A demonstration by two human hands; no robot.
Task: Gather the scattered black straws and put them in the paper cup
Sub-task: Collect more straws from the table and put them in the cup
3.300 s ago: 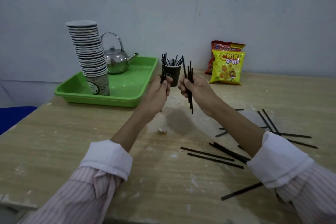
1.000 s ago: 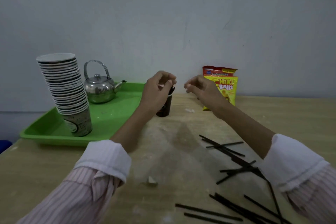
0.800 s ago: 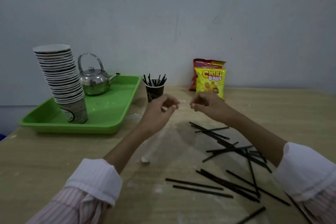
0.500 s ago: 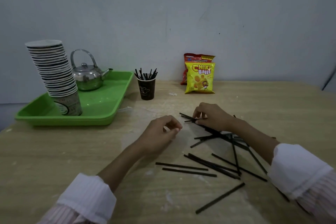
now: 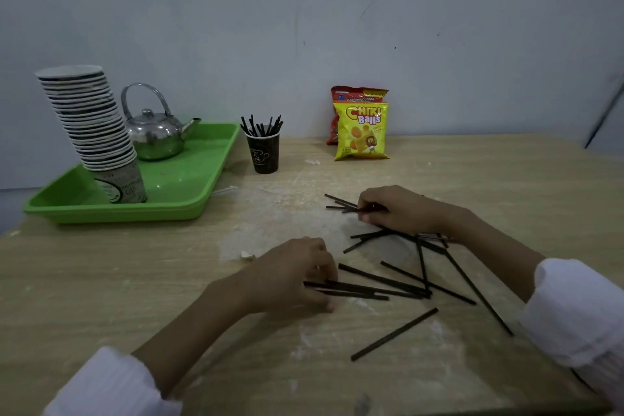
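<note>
A dark paper cup (image 5: 263, 154) stands on the wooden table (image 5: 101, 280) beside the green tray, with several black straws (image 5: 260, 127) sticking up out of it. More black straws (image 5: 401, 284) lie scattered on the table to the right of centre. My left hand (image 5: 293, 275) is down on the table, its fingers pinching the near ends of a few straws (image 5: 351, 290). My right hand (image 5: 395, 209) is farther back, fingers curled round a few straws (image 5: 339, 204) whose ends stick out to the left.
A green tray (image 5: 189, 186) at the back left holds a tall stack of paper cups (image 5: 91, 125) and a metal kettle (image 5: 153, 135). Two snack bags (image 5: 361, 127) lean against the wall. One lone straw (image 5: 393, 334) lies nearer to me.
Both hands left the cup and came down to the scattered straws. The left hand moved nearer and now pinches straw ends; the right hand closed on straws at the back of the pile.
</note>
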